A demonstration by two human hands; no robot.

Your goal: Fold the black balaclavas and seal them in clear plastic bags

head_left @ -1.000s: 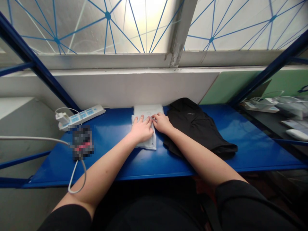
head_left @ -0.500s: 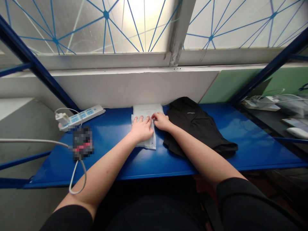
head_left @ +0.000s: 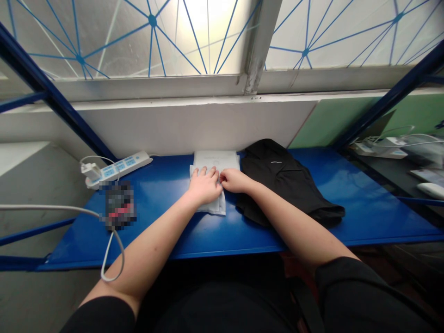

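The white bag (head_left: 215,206) is flat on the blue table (head_left: 201,240), near the middle, right in front of the person I am watching. A flat white part (head_left: 218,158) sticks out behind it, and I can't tell if that is the same bag or another one. The left hand (head_left: 205,188) is on top of the bag, palm down, fingers spread, pressing and not gripping. The right hand (head_left: 236,181) is curled up by the bag's right edge, and I can't tell if its fingers pinch anything.

To me, the step in hand looks like holding the bag flat while the right hand works at its edge. I think the next move calls for a firm left palm and small, careful right fingers.

The bag's near end stops short of the table's front edge, so there is some blue table between them. More blue table shows to the left, and the left hand could slide that way until it met the power strip (head_left: 120,169) or the blurry dark box (head_left: 120,203) with its white cord (head_left: 113,277). The right side is tighter: a black shirt (head_left: 287,178) lies just beside the bag, under the right arm (head_left: 301,226). At the back, the wall (head_left: 194,127) stops things going farther
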